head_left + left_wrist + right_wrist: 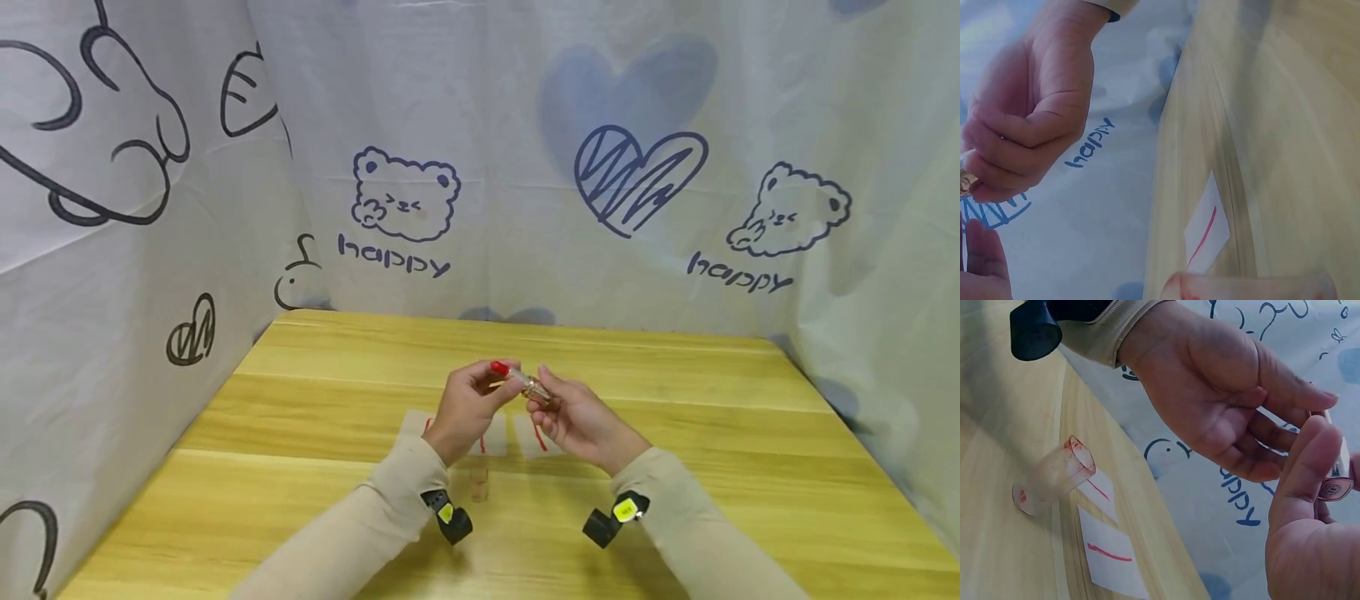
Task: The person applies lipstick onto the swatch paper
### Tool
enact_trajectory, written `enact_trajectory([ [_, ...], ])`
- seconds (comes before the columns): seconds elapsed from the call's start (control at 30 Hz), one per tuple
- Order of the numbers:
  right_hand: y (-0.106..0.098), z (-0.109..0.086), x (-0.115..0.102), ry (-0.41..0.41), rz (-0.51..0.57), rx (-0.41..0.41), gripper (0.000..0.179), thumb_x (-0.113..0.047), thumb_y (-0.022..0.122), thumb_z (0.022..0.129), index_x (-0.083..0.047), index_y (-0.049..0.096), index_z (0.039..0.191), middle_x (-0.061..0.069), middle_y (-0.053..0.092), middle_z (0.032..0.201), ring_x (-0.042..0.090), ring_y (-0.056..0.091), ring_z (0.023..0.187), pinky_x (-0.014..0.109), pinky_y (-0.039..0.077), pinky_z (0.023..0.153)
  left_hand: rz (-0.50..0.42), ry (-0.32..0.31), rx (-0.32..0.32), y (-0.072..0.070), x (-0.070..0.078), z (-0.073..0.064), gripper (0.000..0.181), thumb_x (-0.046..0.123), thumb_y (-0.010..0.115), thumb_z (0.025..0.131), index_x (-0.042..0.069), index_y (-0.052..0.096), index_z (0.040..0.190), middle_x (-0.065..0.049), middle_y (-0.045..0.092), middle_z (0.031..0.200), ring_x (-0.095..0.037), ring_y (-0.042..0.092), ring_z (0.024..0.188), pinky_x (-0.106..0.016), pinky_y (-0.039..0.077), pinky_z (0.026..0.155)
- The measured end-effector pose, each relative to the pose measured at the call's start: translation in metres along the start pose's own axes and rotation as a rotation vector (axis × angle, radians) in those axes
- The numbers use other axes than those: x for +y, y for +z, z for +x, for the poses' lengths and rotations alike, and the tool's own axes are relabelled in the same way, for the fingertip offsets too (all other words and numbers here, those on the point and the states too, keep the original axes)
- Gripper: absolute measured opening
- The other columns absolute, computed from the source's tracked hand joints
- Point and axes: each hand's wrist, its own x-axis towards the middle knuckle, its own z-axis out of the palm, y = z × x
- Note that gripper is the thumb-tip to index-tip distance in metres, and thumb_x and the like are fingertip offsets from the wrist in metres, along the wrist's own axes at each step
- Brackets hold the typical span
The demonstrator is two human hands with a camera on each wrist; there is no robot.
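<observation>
A lipstick (534,387) with a red tip and a shiny tube is held between both hands over the table, its tip pointing left. My right hand (581,421) grips the base, with the thumb along the top side. My left hand (468,408) pinches the tube just below the red tip with thumb and fingers. The right wrist view shows the lipstick's base (1336,489) with a small label on its end; the red tip is hidden there. Below the left hand, a clear cap (479,484) with red smudges stands on the table.
White paper pieces (528,442) with red strokes lie under the hands on the wooden table (315,417). The right wrist view shows the cap (1063,472) close to these papers. White curtains (487,100) printed with bears and hearts hang behind and at both sides.
</observation>
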Motion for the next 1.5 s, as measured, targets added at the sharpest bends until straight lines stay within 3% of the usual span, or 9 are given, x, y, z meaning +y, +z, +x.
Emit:
enact_trajectory([
  [0.2,0.002,0.000,0.002,0.038,0.008,-0.034,0.048,-0.039,0.038,0.105,-0.004,0.068,0.090,0.000,0.064,0.068,0.003,0.060,0.056,0.012,0.049,0.053,-0.062,-0.012,0.037,0.005,0.001,-0.003,0.032,0.012,0.065,0.095,-0.010,0.062,0.118,-0.017,0.065,0.112,-0.014,0.060,0.098,-0.025,0.049,0.089],
  [0.37,0.006,0.000,0.004,-0.034,-0.031,0.048,0.037,-0.036,0.048,0.102,-0.005,0.065,0.089,0.003,0.061,0.072,0.005,0.059,0.058,0.012,0.049,0.054,-0.097,-0.034,0.109,0.008,0.001,-0.003,0.028,0.013,0.068,0.093,-0.009,0.065,0.110,-0.015,0.065,0.111,-0.017,0.060,0.099,-0.029,0.049,0.091],
  [0.5,0.005,0.001,0.008,-0.120,-0.112,0.091,0.024,-0.026,0.054,0.100,-0.004,0.062,0.095,0.006,0.063,0.082,0.009,0.063,0.070,0.015,0.052,0.063,-0.100,-0.071,0.182,0.010,0.001,-0.002,0.020,0.018,0.073,0.089,-0.001,0.066,0.089,-0.011,0.068,0.108,-0.018,0.061,0.099,-0.031,0.050,0.090],
  [0.7,0.002,0.002,0.017,-0.363,-0.433,0.196,0.014,0.001,0.066,0.091,0.005,0.058,0.101,0.010,0.062,0.099,0.016,0.067,0.089,0.028,0.055,0.080,-0.076,-0.165,0.304,0.014,0.001,-0.002,0.037,0.026,0.078,0.084,0.010,0.050,0.065,-0.001,0.055,0.073,-0.019,0.055,0.075,-0.028,0.050,0.067],
  [0.83,0.003,0.003,0.022,-0.602,-0.680,0.252,0.019,0.010,0.073,0.080,0.011,0.061,0.094,0.021,0.062,0.102,0.017,0.067,0.089,0.031,0.057,0.078,-0.104,-0.255,0.367,0.018,0.003,-0.002,0.046,0.033,0.078,0.083,0.012,0.044,0.060,-0.001,0.055,0.077,-0.019,0.053,0.076,-0.028,0.049,0.064],
  [0.97,0.005,0.003,0.026,-0.761,-0.777,0.250,0.017,0.013,0.076,0.075,0.009,0.063,0.085,0.025,0.062,0.099,0.013,0.066,0.086,0.029,0.056,0.078,-0.091,-0.289,0.392,0.021,0.005,-0.003,0.050,0.038,0.076,0.085,0.013,0.040,0.059,-0.004,0.056,0.080,-0.021,0.052,0.074,-0.031,0.049,0.064],
  [1.1,0.003,0.001,0.025,-0.726,-0.793,0.269,0.017,0.010,0.076,0.077,0.008,0.064,0.088,0.023,0.062,0.100,0.012,0.066,0.085,0.027,0.056,0.076,-0.046,-0.289,0.291,0.015,0.004,-0.005,0.047,0.042,0.071,0.088,0.012,0.044,0.065,-0.005,0.054,0.079,-0.020,0.051,0.071,-0.031,0.048,0.063],
  [1.33,-0.008,-0.007,0.022,-0.584,-0.810,0.287,0.024,0.002,0.075,0.082,0.008,0.061,0.100,0.020,0.064,0.097,0.016,0.066,0.083,0.026,0.056,0.071,0.146,-0.282,-0.043,-0.013,-0.004,-0.015,0.032,0.038,0.061,0.096,0.005,0.060,0.096,-0.007,0.059,0.091,-0.033,0.057,0.085,-0.043,0.051,0.072],
  [1.5,-0.012,-0.015,0.021,-0.502,-0.811,0.300,0.024,-0.003,0.073,0.086,0.008,0.059,0.102,0.017,0.063,0.094,0.015,0.066,0.079,0.024,0.055,0.067,0.291,-0.292,-0.157,-0.033,-0.010,-0.024,0.024,0.029,0.064,0.095,0.006,0.061,0.101,-0.012,0.062,0.093,-0.041,0.058,0.087,-0.047,0.052,0.072],
])
